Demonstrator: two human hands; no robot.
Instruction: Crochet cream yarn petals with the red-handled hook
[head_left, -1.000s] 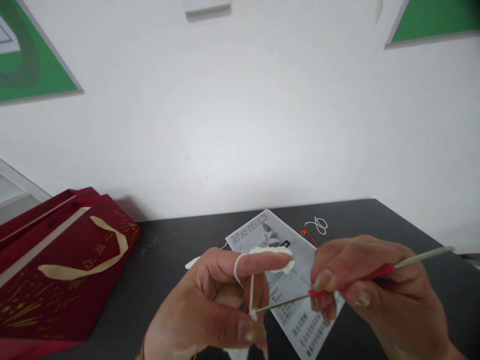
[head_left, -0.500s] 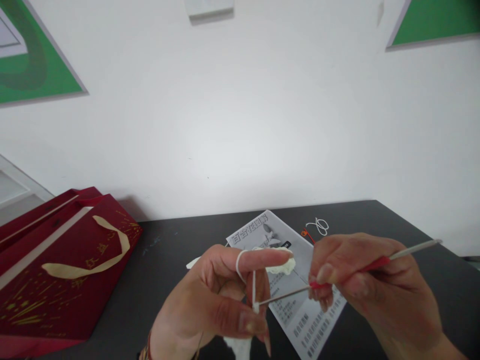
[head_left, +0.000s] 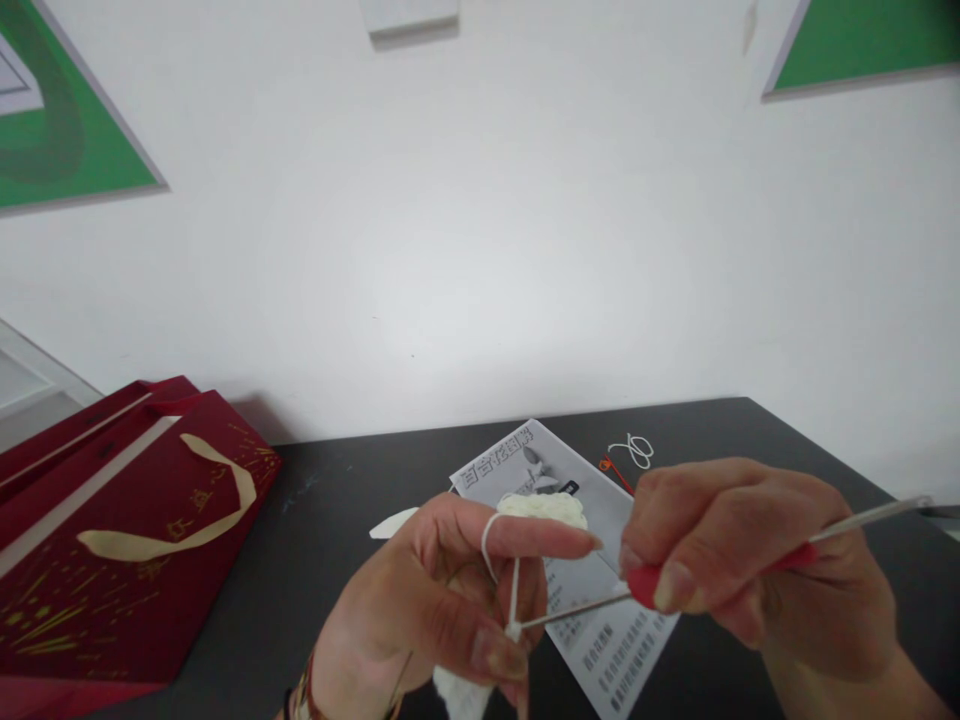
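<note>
Left hand: index extended, thumb and fingers pinching white yarn | right hand: fingers closed on crochet hook, tip at yarn | both above desk's near edge | printed sheet beneath, red bag by left edge
</note>
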